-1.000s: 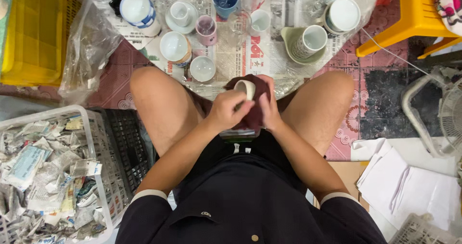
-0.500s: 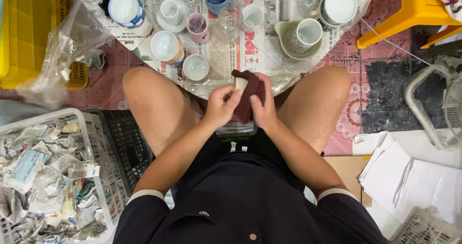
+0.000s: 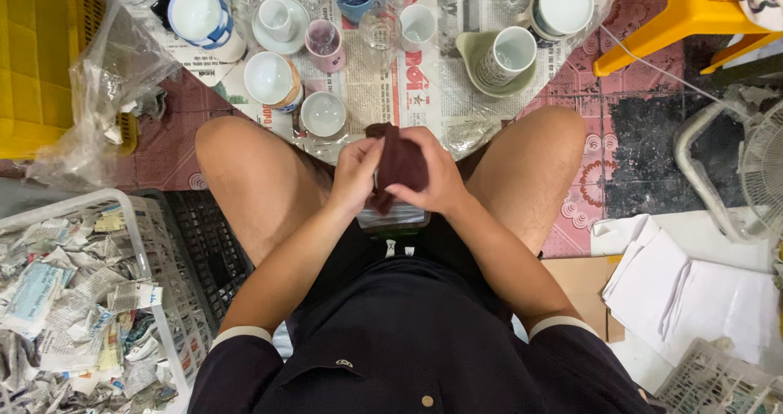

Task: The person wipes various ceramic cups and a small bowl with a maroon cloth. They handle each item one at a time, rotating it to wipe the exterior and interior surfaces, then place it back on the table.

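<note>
- The small white cup that showed between the hands a second ago is gone from sight now; the dark maroon cloth [image 3: 400, 159] covers whatever the hands enclose, much as it did half a second back.
- The view has dipped a little, so the crockery on the newspaper [image 3: 424, 79] sits higher in the picture than before.
- The cloth sits between the knees, just above the lap, bunched into a lump whose long axis runs roughly up and away from the body, its top end pointing toward the newspaper.
- The left hand [image 3: 355, 173] comes in from the left, fingers curled and pressed together against the cloth's left side, thumb on top.
- The right hand [image 3: 436, 177] wraps the right side, fingers closed over the cloth, thumb pinching its lower edge.
- Both forearms angle inward from the elbows and meet at the cloth; wrists bend slightly down.
- Just beyond the hands a small white bowl [image 3: 323, 114] stands on the newspaper, and a white mug [image 3: 506, 55] rests in a green dish farther right.
- A white basket [image 3: 147, 251] of crumpled paper lies at the left.
</note>
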